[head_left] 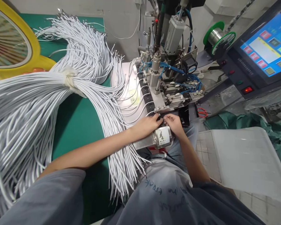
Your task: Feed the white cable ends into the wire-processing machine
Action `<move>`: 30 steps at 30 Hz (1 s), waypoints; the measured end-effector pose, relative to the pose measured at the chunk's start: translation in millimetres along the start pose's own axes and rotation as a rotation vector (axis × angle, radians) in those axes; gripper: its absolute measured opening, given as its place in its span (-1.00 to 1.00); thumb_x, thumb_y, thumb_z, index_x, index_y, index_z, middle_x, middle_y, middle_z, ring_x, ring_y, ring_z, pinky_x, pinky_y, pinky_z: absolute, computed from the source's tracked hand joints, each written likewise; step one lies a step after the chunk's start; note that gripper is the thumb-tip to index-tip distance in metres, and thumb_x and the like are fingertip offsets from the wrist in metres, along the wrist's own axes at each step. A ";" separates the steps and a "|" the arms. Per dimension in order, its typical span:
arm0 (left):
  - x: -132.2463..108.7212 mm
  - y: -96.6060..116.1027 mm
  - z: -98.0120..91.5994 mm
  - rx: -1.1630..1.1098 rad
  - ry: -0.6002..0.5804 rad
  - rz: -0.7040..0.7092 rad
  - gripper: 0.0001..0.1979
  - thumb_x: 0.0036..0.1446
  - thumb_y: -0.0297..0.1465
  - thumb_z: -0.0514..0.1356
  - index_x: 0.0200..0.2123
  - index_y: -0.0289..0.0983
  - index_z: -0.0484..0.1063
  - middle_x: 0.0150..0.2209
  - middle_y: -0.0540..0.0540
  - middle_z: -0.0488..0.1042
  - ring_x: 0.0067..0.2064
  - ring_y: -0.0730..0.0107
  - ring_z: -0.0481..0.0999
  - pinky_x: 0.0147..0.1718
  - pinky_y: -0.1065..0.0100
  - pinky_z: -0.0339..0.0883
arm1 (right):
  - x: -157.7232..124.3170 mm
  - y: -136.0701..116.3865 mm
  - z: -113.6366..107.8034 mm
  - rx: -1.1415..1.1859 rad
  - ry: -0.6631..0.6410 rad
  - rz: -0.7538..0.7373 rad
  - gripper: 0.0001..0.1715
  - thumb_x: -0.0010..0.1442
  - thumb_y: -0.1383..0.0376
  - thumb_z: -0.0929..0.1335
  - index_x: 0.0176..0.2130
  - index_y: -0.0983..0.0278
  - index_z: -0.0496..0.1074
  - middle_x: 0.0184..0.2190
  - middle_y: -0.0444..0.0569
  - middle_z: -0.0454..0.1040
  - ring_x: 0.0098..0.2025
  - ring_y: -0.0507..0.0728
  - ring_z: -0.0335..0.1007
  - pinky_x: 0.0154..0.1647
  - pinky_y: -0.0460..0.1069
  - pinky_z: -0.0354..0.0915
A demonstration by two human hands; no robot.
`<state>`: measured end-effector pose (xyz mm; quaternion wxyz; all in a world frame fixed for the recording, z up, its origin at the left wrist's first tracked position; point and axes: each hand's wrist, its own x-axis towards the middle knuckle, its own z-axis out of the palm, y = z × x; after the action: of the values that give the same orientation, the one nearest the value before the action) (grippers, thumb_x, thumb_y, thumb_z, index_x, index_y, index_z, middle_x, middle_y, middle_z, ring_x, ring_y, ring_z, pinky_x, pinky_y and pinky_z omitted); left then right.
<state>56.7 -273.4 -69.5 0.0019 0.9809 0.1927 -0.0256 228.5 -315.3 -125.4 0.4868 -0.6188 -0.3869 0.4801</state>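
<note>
My left hand [148,125] rests at the near corner of a wire-processing machine [160,98], its fingers bent and closed together. Close beside it, my right hand [173,123] makes a pinch with thumb and fingertips. The fingertips of both hands almost meet, and whatever lies between them is too small to make out. White wires [133,107] run from the left into the black blocks [146,95] along the machine's edge. Under my left forearm hangs a thick bundle of white cables [103,115]. A motor-like cylinder with a white label [163,136] sits just below my hands.
A larger cable bundle tied with a pale band [70,80] covers much of the green table [69,117]. At the right stand a lit touch screen [269,47], a solder-like wire spool [216,37], orange-handled scissors [202,112] and a white plastic bin [245,159]. A yellow fan-like object [35,54] is upper left.
</note>
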 end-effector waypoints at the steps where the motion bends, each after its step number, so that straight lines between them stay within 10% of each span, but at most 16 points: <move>1: -0.2 -0.3 0.4 -0.001 0.016 0.002 -0.58 0.17 -0.62 -0.01 0.11 -0.39 0.23 -0.17 -0.23 0.35 -0.31 0.30 0.52 -0.44 0.35 0.36 | 0.5 0.4 0.4 -0.001 -0.013 0.015 -0.69 -0.14 0.09 0.38 -0.50 0.28 0.34 -0.63 -0.17 0.32 -0.59 -0.01 0.19 -0.59 -0.10 0.09; 8: -4.7 -5.3 -12.1 -0.017 0.012 -0.039 -0.77 0.08 -0.64 0.03 -0.44 -0.40 0.48 -0.45 -0.19 0.43 -0.38 0.23 0.48 -0.48 0.31 0.25 | 7.1 8.1 1.1 -0.092 -0.131 -0.033 -0.65 0.02 0.07 0.30 -0.58 0.22 0.15 -0.71 -0.29 0.02 -0.66 -0.05 -0.05 -0.63 -0.12 -0.05; 16: -6.5 -6.5 -13.4 0.022 -0.029 -0.255 -0.74 0.08 -0.67 -0.01 -0.34 -0.44 0.48 -0.35 -0.29 0.47 -0.36 0.22 0.50 -0.52 0.35 0.18 | -50.7 -16.9 6.8 -0.264 0.396 -0.357 -0.77 0.14 0.24 0.22 -0.50 0.26 0.28 -0.61 -0.20 0.21 -0.56 -0.01 0.10 -0.52 -0.10 0.09; 23: -7.3 -10.9 -11.7 0.044 -0.027 -0.308 -0.73 0.13 -0.62 -0.03 -0.28 -0.43 0.46 -0.36 -0.30 0.49 -0.36 0.16 0.52 -0.53 0.35 0.15 | -102.6 -13.9 80.0 -0.520 -0.295 -0.370 -0.79 0.12 0.38 0.26 -0.28 0.26 0.48 -0.38 -0.06 0.53 -0.41 0.05 0.41 -0.34 -0.08 0.27; 30: -5.5 -14.9 -7.4 0.047 0.011 -0.301 -0.75 0.12 -0.59 -0.02 -0.39 -0.41 0.47 -0.42 -0.27 0.49 -0.41 0.19 0.51 -0.56 0.35 0.14 | -106.6 -34.0 95.5 -1.098 -0.463 -0.309 -0.67 0.21 0.29 0.21 -0.04 0.25 0.35 -0.29 0.03 0.54 -0.29 0.18 0.47 -0.32 -0.02 0.22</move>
<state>46.4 -261.5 -61.7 -0.0258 0.9408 0.3370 -0.0245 109.8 -386.5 -75.4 0.0645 -0.5955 -0.7586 0.2566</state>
